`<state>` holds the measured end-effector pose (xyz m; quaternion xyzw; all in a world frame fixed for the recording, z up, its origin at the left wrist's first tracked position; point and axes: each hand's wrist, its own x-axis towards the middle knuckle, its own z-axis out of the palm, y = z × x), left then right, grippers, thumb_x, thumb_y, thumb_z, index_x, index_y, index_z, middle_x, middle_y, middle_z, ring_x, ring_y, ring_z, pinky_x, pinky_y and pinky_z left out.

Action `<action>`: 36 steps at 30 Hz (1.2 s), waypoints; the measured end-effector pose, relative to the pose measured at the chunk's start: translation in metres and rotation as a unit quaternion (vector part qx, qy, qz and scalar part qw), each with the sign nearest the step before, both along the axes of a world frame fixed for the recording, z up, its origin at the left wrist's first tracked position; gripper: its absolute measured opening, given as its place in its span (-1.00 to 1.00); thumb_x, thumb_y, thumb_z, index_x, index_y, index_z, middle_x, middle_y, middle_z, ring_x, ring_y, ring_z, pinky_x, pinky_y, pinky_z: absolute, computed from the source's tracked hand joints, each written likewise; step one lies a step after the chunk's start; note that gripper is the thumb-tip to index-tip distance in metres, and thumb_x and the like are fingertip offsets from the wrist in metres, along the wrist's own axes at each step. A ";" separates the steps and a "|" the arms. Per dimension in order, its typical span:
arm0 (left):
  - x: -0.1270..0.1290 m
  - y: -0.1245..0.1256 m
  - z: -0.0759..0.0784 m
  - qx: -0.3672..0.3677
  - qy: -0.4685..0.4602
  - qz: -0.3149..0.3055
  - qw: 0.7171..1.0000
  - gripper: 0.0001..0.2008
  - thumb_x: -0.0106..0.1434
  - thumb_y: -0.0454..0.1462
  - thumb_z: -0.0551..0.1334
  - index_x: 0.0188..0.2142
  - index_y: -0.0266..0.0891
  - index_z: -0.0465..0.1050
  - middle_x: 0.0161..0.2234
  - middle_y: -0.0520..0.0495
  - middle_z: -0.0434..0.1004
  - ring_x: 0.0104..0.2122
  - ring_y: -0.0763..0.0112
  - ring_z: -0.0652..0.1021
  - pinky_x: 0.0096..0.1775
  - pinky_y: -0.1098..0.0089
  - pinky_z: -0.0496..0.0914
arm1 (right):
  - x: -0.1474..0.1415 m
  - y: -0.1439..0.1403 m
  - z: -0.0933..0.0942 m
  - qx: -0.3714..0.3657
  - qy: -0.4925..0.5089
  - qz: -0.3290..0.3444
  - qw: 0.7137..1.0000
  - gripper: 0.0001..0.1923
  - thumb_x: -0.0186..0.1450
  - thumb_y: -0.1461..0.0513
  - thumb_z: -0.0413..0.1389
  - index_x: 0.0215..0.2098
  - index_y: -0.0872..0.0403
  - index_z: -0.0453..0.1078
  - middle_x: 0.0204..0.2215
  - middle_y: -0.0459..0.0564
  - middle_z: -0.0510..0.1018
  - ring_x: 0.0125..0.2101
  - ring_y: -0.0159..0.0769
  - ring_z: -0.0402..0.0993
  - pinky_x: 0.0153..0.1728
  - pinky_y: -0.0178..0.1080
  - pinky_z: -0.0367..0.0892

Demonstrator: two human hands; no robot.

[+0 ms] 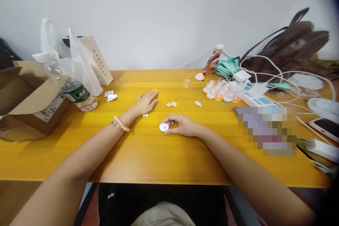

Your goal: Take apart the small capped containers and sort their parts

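Right hand point(182, 125): grip closed, pinching a white, round, flat plastic disc point(164, 127) at the edge between thumb and fingers.
White disc: over the yellow wooden surface point(148, 159); whether touching or lifted, cannot tell.
Left hand point(145, 103): grip open, beyond and left of the white disc, fingers flat, thumb apart, fingertips partly covering an orange, round, flat piece point(155, 91).
Small rounds: two tiny white round pieces point(147, 115), beyond and left of the white disc, beside the left wrist.
Lattice pieces: small white perforated pieces point(174, 104) beyond the white disc; a similar white perforated piece point(197, 103) farther right.
Disc slip: possible, from too light a pinch at one edge.
Wrist sweep: could scatter the small rounds, if drawn back low.
Orange piece: might skid under flat fingertips, if pushed sideways.
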<state>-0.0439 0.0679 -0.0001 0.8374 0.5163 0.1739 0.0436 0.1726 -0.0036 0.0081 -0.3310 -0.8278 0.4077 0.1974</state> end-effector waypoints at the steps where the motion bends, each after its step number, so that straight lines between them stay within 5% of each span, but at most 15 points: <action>1: 0.003 -0.001 0.002 0.006 -0.008 0.000 1.000 -0.54 0.33 -0.12 -0.08 0.19 -0.14 0.09 0.23 -0.13 0.11 0.21 0.19 0.15 0.16 0.06 0.05 | 0.000 0.000 0.001 0.001 -0.001 0.002 1.000 -0.66 0.04 0.18 0.27 -0.22 0.13 0.45 -0.41 -0.08 0.47 -0.39 -0.37 0.36 -0.30 -0.31 0.27; 6: 0.007 -0.025 0.020 0.054 -0.068 0.000 0.996 -0.66 0.34 -0.17 -0.02 0.05 -0.23 0.26 0.12 -0.23 0.26 0.12 0.19 0.28 0.08 0.07 0.18 | 0.001 -0.001 0.002 0.009 0.000 0.008 1.000 -0.68 0.06 0.19 0.25 -0.22 0.13 0.44 -0.40 -0.07 0.47 -0.38 -0.36 0.35 -0.29 -0.31 0.28; 10: 0.005 -0.066 0.036 0.010 -0.126 -0.157 0.980 -0.82 0.29 -0.22 0.10 -0.23 -0.23 0.42 -0.23 -0.09 0.47 -0.18 0.37 0.47 -0.11 0.32 0.35 | 0.000 -0.001 0.000 0.019 0.015 0.013 1.000 -0.70 0.05 0.19 0.25 -0.25 0.12 0.42 -0.43 -0.10 0.44 -0.40 -0.38 0.33 -0.32 -0.31 0.26; 12: 0.005 -0.083 0.037 -0.039 -0.137 -0.218 0.966 -0.85 0.28 -0.24 0.13 -0.28 -0.23 0.44 -0.31 -0.05 0.45 -0.27 0.42 0.48 -0.18 0.38 0.36 | 0.000 0.000 -0.001 0.018 0.021 0.017 0.999 -0.72 0.04 0.20 0.26 -0.28 0.12 0.40 -0.46 -0.12 0.41 -0.42 -0.40 0.31 -0.34 -0.32 0.25; 17: 0.013 -0.093 0.025 -0.065 -0.109 -0.235 0.964 -0.86 0.27 -0.23 0.16 -0.25 -0.22 0.45 -0.31 -0.03 0.46 -0.30 0.45 0.48 -0.21 0.43 0.33 | -0.001 0.000 0.002 0.008 0.015 0.026 1.000 -0.77 0.07 0.19 0.23 -0.34 0.12 0.36 -0.47 -0.13 0.39 -0.44 -0.41 0.30 -0.36 -0.34 0.22; 22: 0.018 -0.090 0.020 0.067 0.015 -0.222 0.973 -0.80 0.31 -0.17 0.10 -0.25 -0.21 0.44 -0.33 -0.03 0.50 -0.31 0.42 0.48 -0.24 0.38 0.22 | 0.000 0.001 0.001 0.022 0.008 0.026 0.999 -0.79 0.09 0.16 0.20 -0.40 0.10 0.31 -0.50 -0.15 0.33 -0.46 -0.42 0.26 -0.37 -0.34 0.22; 26: 0.017 -0.094 0.018 0.180 0.092 -0.225 0.953 -0.75 0.35 -0.18 0.03 -0.26 -0.23 0.43 -0.35 -0.04 0.51 -0.35 0.42 0.46 -0.28 0.36 0.15 | 0.000 0.000 0.001 0.034 0.008 0.024 0.999 -0.80 0.09 0.16 0.19 -0.41 0.09 0.29 -0.50 -0.15 0.32 -0.46 -0.42 0.25 -0.37 -0.33 0.23; 36: 0.024 -0.104 0.021 0.265 0.179 -0.217 0.922 -0.80 0.35 -0.33 0.02 -0.34 -0.27 0.38 -0.41 -0.05 0.49 -0.38 0.38 0.44 -0.34 0.30 0.08 | 0.000 0.002 0.000 0.029 0.014 0.011 0.999 -0.83 0.08 0.24 0.17 -0.34 0.11 0.35 -0.51 -0.16 0.33 -0.47 -0.42 0.26 -0.39 -0.33 0.24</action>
